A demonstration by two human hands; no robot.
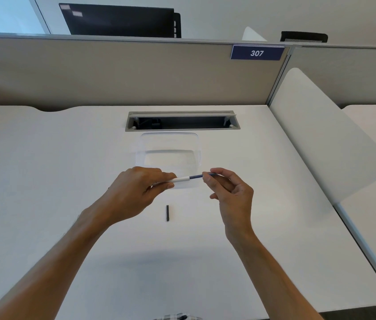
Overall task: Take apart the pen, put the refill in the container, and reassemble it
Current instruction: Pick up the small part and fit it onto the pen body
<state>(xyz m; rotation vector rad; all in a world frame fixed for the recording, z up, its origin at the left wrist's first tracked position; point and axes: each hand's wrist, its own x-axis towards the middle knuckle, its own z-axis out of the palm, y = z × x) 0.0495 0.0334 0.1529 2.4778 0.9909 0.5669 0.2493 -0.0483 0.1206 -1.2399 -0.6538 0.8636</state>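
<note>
The table is white. The pen at centre has a white barrel and a dark blue refill; below it lies a black cap. The container is clear. The upper-right sign is navy with white numerals; the partition is beige.

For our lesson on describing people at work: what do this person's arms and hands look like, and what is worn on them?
Both forearms are bare as far as the frame shows: no sleeves, gloves or watch. The left hand and right hand show no rings on the fingers.
</note>
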